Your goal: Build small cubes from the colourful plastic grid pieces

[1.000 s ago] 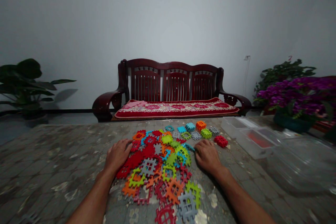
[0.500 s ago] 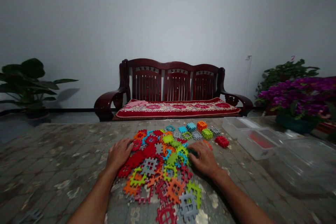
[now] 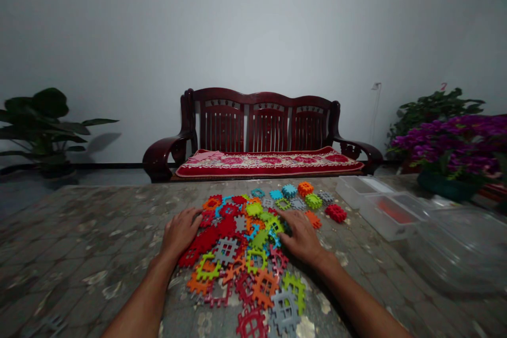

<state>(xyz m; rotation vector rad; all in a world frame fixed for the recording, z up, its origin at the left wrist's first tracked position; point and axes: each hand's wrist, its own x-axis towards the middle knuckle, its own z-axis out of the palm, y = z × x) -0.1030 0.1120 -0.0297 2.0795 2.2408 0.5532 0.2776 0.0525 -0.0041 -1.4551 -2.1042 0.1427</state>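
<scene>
A pile of notched plastic interlocking tiles lies between my two hands. My left hand (image 3: 180, 232) rests at the pile's left edge beside the red tiles (image 3: 208, 240), its fingers stretched forward and holding nothing. At the right edge, my right hand (image 3: 301, 235) reaches over the pile with thumb and fingers apart. Its fingertips are at a lime-green tile (image 3: 274, 226); whether they touch it I cannot tell. Nearer to me lie a grey window tile (image 3: 225, 251), an orange tile (image 3: 264, 288), another grey tile (image 3: 284, 312) and a dark red one (image 3: 252, 322).
Small sorted stacks stand behind the pile: blue (image 3: 289, 190), orange (image 3: 305, 188), green (image 3: 313, 201) and red (image 3: 336, 213). Clear plastic boxes (image 3: 390, 222) and a clear lid (image 3: 459, 253) are to the right, near purple flowers (image 3: 455, 140). A wooden bench (image 3: 265, 116) stands beyond the table.
My right hand has shifted left and slightly forward over the pile's edge, uncovering an orange tile behind it. My left hand has stayed nearly still.
</scene>
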